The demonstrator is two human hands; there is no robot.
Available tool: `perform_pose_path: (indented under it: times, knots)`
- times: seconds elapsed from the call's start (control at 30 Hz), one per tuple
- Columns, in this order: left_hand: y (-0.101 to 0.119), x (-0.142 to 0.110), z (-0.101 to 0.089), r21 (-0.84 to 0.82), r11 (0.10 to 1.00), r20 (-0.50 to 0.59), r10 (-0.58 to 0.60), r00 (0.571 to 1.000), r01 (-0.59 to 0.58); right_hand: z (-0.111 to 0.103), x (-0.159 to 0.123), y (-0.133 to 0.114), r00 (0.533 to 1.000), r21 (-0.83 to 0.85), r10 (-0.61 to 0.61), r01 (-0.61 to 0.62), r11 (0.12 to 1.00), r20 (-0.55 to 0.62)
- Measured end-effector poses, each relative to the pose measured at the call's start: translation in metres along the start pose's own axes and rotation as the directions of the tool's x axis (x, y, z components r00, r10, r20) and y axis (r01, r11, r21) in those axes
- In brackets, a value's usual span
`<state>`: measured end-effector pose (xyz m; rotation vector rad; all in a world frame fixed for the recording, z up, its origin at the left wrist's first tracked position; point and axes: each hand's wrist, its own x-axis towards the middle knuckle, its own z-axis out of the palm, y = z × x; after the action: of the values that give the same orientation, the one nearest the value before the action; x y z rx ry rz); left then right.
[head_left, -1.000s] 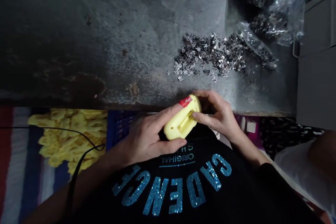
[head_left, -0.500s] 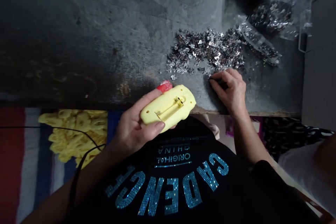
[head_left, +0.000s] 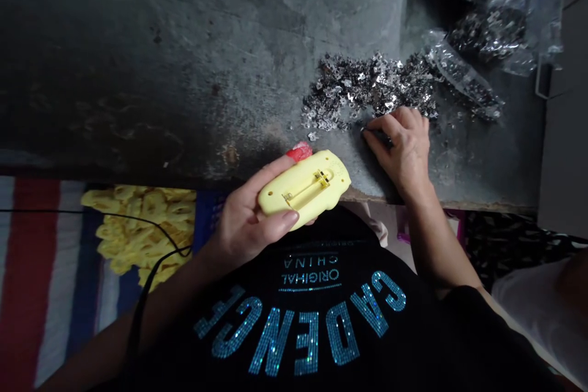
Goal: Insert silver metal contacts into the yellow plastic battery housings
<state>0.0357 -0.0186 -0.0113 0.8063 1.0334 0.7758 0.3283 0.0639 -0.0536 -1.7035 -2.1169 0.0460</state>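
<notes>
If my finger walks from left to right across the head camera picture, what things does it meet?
Striped cloth → yellow curls → left hand → yellow plastic block → right hand → grey cabinet

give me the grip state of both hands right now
left hand: closed, holding a yellow plastic oblong holder
right hand: closed, pinching a small dark item, too small to identify
</notes>
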Motion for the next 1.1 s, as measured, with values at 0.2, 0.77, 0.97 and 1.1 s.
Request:
perform_pose_path:
  times: [0.2, 0.77, 0.97, 1.1]
  knots:
    - [-0.003, 0.002, -0.005, -0.026, 1.0, 0.034, -0.007, 0.999, 0.008, -0.013, -0.01, 0.013, 1.0, 0.026, 0.023, -0.022, 0.999, -0.017]
    - [-0.012, 0.007, 0.001, -0.066, 0.989, 0.065, 0.14, 0.988, -0.136, -0.039, -0.02, -0.016, 1.0, 0.444, 0.0, 0.003, 0.896, -0.006]
    - [-0.01, 0.007, 0.008, -0.036, 0.972, 0.179, 0.235, 0.955, -0.233, -0.066, -0.035, -0.042, 0.992, 0.631, -0.118, 0.064, 0.773, 0.043]
    - [-0.017, 0.0, 0.003, 0.149, 0.922, 0.221, 0.322, 0.921, -0.358, -0.075, -0.035, -0.05, 0.964, 0.621, -0.265, 0.189, 0.761, 0.031]
